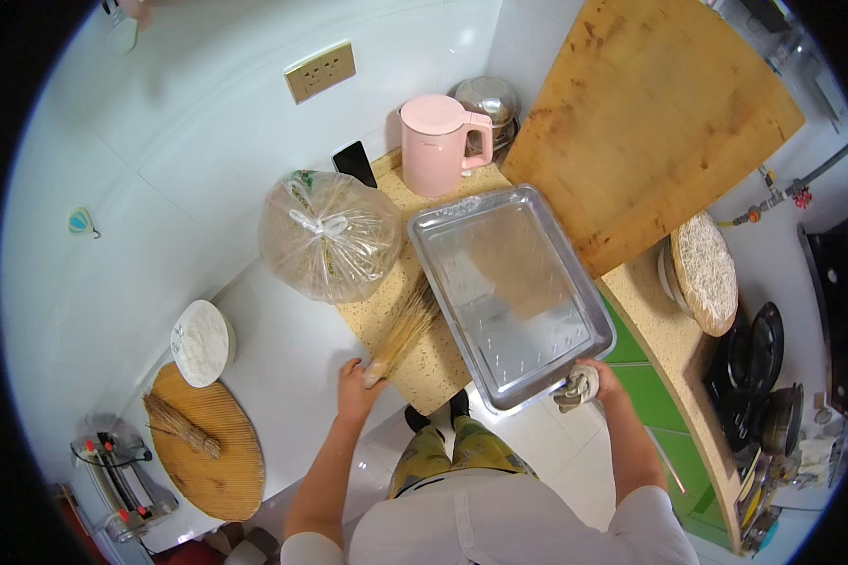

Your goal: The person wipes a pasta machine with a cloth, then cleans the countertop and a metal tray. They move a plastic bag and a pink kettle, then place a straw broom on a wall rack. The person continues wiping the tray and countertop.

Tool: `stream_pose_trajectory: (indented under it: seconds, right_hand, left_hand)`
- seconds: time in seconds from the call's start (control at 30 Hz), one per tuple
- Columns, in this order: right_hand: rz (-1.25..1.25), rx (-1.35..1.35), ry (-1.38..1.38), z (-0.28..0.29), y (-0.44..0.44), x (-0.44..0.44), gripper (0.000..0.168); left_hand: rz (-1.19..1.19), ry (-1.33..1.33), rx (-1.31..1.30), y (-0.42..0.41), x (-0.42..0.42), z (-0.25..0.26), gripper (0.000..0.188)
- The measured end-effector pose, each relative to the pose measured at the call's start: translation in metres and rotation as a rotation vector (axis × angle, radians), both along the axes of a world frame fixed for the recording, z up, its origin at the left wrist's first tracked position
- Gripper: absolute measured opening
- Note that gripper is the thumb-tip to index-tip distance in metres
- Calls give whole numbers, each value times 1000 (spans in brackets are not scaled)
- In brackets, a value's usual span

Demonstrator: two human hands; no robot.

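Observation:
My left hand (360,388) is closed around the pale handle end of a straw whisk broom (406,325), whose bristles run up to the edge of a metal tray. My right hand (603,381) grips a crumpled cloth (577,388) at the near right corner of that rectangular metal tray (516,304). The tray is tilted over the speckled countertop (431,360); what bears its far end cannot be told. Behind the broom sits a knotted clear plastic bag (330,236) with brownish contents, hard to make out.
A pink electric kettle (434,148) and a phone (355,164) stand by the wall. A large wooden board (657,120) leans at the right. Left are a bowl of white powder (201,344), a round slatted mat (219,424) with a small brush (184,427), and a metal roller machine (120,487).

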State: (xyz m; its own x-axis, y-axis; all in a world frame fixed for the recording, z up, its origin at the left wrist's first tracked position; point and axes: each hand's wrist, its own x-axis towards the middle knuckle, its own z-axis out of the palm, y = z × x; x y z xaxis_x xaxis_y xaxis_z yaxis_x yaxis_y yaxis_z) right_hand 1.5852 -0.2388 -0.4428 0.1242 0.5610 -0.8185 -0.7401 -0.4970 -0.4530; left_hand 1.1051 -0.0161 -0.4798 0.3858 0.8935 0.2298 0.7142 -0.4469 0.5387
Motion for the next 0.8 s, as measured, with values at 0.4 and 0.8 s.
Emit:
stream_pose_trajectory:
  seconds: [0.4, 0.8]
  right_hand:
    - [-41, 81, 13, -28, 4, -30, 28]
    - [18, 224, 74, -48, 55, -86, 36]
  left_hand:
    - [167, 67, -588, -57, -106, 70, 36]
    - [314, -286, -711, -152, -158, 155, 30]
